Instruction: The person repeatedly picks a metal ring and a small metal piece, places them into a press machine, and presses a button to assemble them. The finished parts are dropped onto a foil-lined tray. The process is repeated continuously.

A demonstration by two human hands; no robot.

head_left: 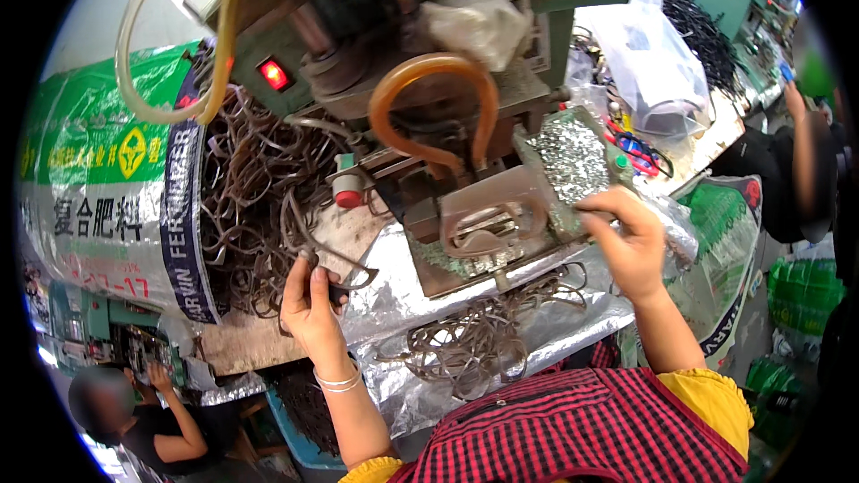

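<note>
My left hand [313,309] is closed, thumb against fingers, on a brown curved strip [352,263] at the edge of a large pile of similar brown strips [255,170]. My right hand [633,246] has its thumb and forefinger brought together beside a tray of small silvery pieces [573,165]; anything between those fingertips is too small to make out. Between my hands sits the press's fixture [492,215], a brownish block with an opening that shows metal parts inside. Silvery bits are scattered around its base.
An orange hose [433,64] loops above the fixture under the green press [358,36]. More brown strips [474,340] lie on silver foil [394,304] in front. A red button [349,195] stands left. A printed sack [107,188] and two people flank the bench.
</note>
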